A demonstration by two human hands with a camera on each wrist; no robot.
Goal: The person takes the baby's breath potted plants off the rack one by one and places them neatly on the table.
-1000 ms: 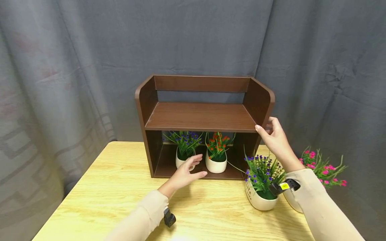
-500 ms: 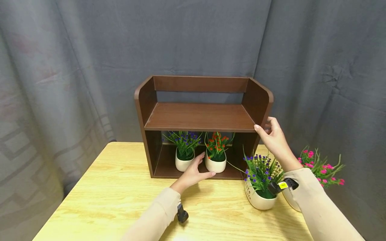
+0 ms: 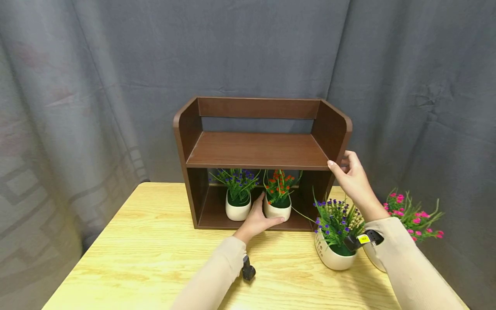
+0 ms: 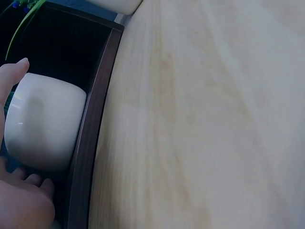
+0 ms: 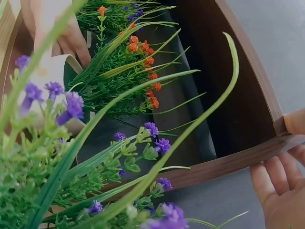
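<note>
A dark brown two-tier shelf (image 3: pixel 257 148) stands on the wooden table. My right hand (image 3: pixel 352 174) holds its right side panel, thumb at the front edge and fingers on the outer side. Inside the lower tier sit two white-potted artificial plants. My left hand (image 3: pixel 257 220) is around the orange-flowered potted plant (image 3: pixel 278 211); its thumb lies across the pot front, its fingers along the left side. In the left wrist view the white pot (image 4: pixel 47 124) lies between thumb and curled fingers. A purple-flowered potted plant (image 3: pixel 237 211) sits to its left.
On the table at right, a purple-flowered plant in a lettered white pot (image 3: pixel 335 257) stands under my right forearm. Behind that forearm is a pink-flowered plant (image 3: pixel 416 219). A grey curtain (image 3: pixel 248 47) hangs behind the shelf.
My left hand has moved right from in front of the purple-flowered plant to the orange-flowered plant, its fingers now between the two pots. My right hand stays on the shelf.
</note>
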